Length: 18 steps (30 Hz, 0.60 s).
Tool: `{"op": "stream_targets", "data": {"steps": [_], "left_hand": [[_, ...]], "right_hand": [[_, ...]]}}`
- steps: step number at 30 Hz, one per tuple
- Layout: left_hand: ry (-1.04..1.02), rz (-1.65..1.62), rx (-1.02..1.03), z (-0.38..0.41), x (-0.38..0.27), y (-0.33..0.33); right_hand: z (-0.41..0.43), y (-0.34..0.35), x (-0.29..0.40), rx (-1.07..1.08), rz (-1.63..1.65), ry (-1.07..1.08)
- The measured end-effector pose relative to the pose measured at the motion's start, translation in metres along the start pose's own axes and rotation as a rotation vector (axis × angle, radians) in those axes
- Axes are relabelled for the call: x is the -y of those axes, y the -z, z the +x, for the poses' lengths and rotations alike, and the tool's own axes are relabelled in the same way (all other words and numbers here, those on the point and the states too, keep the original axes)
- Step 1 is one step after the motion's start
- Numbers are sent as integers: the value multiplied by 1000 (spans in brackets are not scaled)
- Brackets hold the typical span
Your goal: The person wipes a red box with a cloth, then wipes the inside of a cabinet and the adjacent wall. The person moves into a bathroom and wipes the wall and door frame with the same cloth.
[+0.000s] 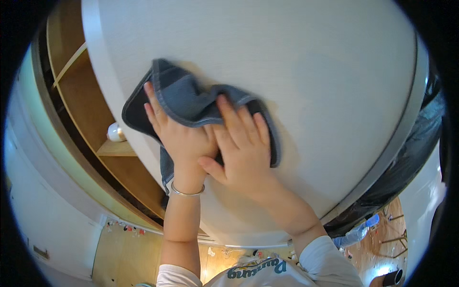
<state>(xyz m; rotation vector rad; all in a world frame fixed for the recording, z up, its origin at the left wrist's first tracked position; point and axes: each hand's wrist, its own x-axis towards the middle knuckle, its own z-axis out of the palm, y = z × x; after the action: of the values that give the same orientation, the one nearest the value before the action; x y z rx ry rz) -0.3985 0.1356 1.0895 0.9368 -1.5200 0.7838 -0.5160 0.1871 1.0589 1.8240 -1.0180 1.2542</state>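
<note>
A dark grey cloth (193, 97) with lighter stitched edges lies bunched against a broad white panel (340, 89), which looks like a cabinet door. My left hand (186, 138), with a silver bangle at the wrist, presses on the cloth. A fold of it covers some of the left fingers, while two others show at the side. Just to the right, my right hand (242, 147) bears down on the cloth with spread fingers, its thumb reaching toward the left hand. One corner of the cloth hangs beside my left wrist.
Open wooden shelves (82, 97) stand left of the panel, holding a white rounded object (116, 132). Black plastic sheeting (394, 154) runs along the right side. Below are a large clear plastic bottle (355, 233) and a wooden floor (125, 254) with scattered small litter.
</note>
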Motion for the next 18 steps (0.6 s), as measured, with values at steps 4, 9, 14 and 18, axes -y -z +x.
{"op": "stream_targets", "data": {"steps": [4,9,14,18], "left_hand": [[-114,-35,-20,8,-99,-15],[-265,-167,-148,4,-194,-40],[-452,-374,88,-2,-268,-47],[-461,-400,103,-26,-285,-50]], "right_hand": [[-23,53,-57,-84,-73,-136],[-54,114,-128,-141,-106,-206],[-76,169,-186,-265,-23,-266],[-81,173,-192,-331,56,-220]]}}
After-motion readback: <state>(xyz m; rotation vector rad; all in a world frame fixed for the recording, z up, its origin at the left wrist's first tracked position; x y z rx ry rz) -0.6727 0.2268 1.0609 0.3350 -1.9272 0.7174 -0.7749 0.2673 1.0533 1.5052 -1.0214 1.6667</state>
